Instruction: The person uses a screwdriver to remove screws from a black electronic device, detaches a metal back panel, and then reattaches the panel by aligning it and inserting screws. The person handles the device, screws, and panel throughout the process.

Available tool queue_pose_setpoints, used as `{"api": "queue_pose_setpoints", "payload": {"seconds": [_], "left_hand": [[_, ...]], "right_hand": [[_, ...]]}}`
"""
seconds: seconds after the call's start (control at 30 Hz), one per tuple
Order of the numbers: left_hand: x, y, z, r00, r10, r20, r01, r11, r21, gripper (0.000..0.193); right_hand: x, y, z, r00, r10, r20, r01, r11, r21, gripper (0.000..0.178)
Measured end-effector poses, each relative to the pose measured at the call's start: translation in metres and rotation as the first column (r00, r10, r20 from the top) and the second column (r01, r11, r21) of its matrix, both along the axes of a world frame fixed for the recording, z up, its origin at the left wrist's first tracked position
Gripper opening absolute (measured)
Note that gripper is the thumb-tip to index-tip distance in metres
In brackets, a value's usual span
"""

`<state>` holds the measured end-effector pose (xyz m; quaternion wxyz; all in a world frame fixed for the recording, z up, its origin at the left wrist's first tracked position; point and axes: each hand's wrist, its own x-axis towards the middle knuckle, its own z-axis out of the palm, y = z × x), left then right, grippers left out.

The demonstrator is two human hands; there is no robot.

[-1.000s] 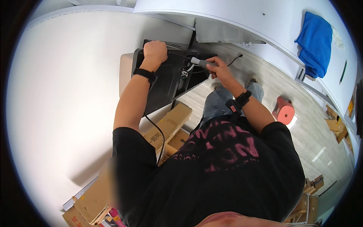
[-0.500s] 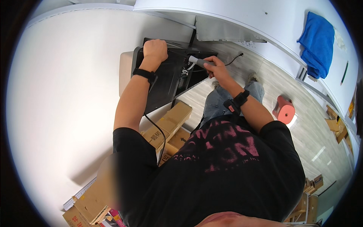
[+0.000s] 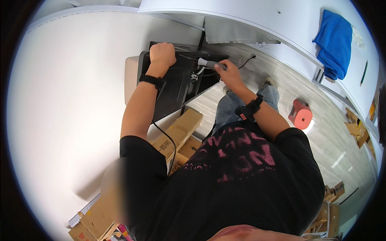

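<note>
An open black case [image 3: 171, 88], with pale wires [image 3: 196, 77] and dark parts inside, stands tilted in front of me, against the white wall side. My left hand [image 3: 163, 54] is closed in a fist over its far upper edge; the fingertips are hidden. In my right hand [image 3: 228, 73] is a grey-handled brush [image 3: 211, 64] with a pale, flared end. That end points left into the case's opening, near the wires. Whether it touches anything inside I cannot tell.
A black cable [image 3: 247, 62] trails on the floor beyond the case. Cardboard boxes [image 3: 187, 122] lie below it. On the right are a red stool [image 3: 300, 114] and a white table [image 3: 249, 10] bearing a blue cloth [image 3: 333, 44] and a dark pencil [image 3: 364, 72].
The brush and my right hand have shifted slightly left, the brush's end going a little deeper over the opening. My left hand keeps its place on the case.
</note>
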<state>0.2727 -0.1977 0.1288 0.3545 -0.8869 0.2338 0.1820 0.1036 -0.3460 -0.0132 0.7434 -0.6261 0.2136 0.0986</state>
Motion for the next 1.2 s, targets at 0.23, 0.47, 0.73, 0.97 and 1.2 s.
{"api": "queue_pose_setpoints", "payload": {"seconds": [0.23, 0.47, 0.73, 0.97, 1.2], "left_hand": [[0.0, 0.001, 0.0, 0.998, -0.05, 0.04, 0.051, 0.998, -0.027, 0.009], [-0.001, 0.003, -0.003, 0.999, -0.032, 0.038, 0.032, 0.999, -0.019, 0.015], [-0.001, 0.002, -0.003, 0.999, -0.029, 0.034, 0.03, 0.999, -0.017, 0.021], [0.0, 0.001, -0.003, 0.999, -0.016, 0.041, 0.017, 1.0, -0.026, 0.019], [-0.004, 0.001, -0.004, 0.998, -0.027, 0.053, 0.029, 0.999, -0.037, 0.018]], "right_hand": [[-0.001, 0.006, 0.015, 0.97, -0.101, 0.222, 0.137, 0.979, -0.15, 0.04], [-0.002, -0.006, 0.035, 0.998, 0.019, 0.057, -0.017, 0.999, -0.044, 0.044], [0.0, 0.007, 0.022, 0.947, -0.207, 0.246, 0.229, 0.971, -0.065, 0.047], [-0.005, 0.006, 0.031, 0.944, -0.119, 0.309, 0.201, 0.948, -0.247, 0.051], [-0.003, 0.002, 0.032, 0.983, -0.096, 0.159, 0.124, 0.977, -0.175, 0.053]]}}
